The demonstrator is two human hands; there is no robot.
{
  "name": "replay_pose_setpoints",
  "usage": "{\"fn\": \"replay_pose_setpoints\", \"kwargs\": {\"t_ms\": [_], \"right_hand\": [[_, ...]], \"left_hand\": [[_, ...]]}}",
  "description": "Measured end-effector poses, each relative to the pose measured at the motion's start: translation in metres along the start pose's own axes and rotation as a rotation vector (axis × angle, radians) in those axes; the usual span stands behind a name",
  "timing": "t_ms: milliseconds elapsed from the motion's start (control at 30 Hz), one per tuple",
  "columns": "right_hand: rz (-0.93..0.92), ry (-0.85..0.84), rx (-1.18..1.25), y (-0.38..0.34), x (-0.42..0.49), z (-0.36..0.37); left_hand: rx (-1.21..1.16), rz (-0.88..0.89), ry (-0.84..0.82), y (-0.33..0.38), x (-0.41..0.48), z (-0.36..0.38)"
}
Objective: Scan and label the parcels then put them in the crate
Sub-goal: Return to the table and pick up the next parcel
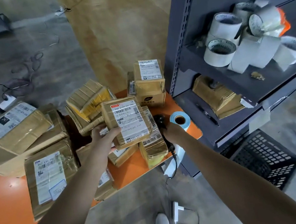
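While one parcel is held up beside the scanner, nearly all the job looks undone.

Head view: left hand [104, 135] grips a small taped parcel [128, 120] at its lower-left corner, thumb on the printed face, lifted over the pile. Right hand [173, 131] is curled round the black scanner [159, 121], which is half hidden behind that parcel, its cord trailing to the floor. Blue label roll [179, 119] stands just beside the scanner on the orange surface [5, 190]. Other parcels [49, 176] lie heaped across that surface. Black crate [264, 161] sits on the floor at the right, low by the shelf unit; what shows of its inside holds no parcel. Judged stage: early. This parcel is at the scanning step, not yet labelled or crated, and the heap waits behind it.
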State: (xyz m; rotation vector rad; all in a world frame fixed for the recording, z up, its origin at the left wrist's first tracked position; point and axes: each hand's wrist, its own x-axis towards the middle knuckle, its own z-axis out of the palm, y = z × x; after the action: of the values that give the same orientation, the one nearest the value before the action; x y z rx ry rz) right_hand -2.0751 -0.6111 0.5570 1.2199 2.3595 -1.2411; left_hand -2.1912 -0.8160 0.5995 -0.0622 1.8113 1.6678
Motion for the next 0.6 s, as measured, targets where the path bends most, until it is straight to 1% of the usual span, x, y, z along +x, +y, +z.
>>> {"fn": "replay_pose_setpoints", "kwargs": {"t_ms": [100, 267, 367, 500, 600], "right_hand": [[0.047, -0.048, -0.046, 0.007, 0.014, 0.01], [0.065, -0.023, -0.115, 0.008, 0.023, 0.014], [0.036, 0.044, -0.019, -0.007, 0.004, -0.001], [0.054, 0.136, 0.06, -0.026, -0.028, -0.03], [0.01, 0.207, 0.167, -0.042, -0.054, -0.048]], "left_hand": [[-0.012, 0.002, 0.003, -0.002, -0.002, 0.0], [-0.009, -0.001, -0.013, -0.003, -0.007, -0.004], [-0.02, 0.005, -0.043, 0.002, -0.009, -0.008], [-0.01, 0.007, -0.105, 0.016, -0.013, -0.014], [-0.017, 0.027, -0.131, 0.025, -0.011, -0.019]]}}
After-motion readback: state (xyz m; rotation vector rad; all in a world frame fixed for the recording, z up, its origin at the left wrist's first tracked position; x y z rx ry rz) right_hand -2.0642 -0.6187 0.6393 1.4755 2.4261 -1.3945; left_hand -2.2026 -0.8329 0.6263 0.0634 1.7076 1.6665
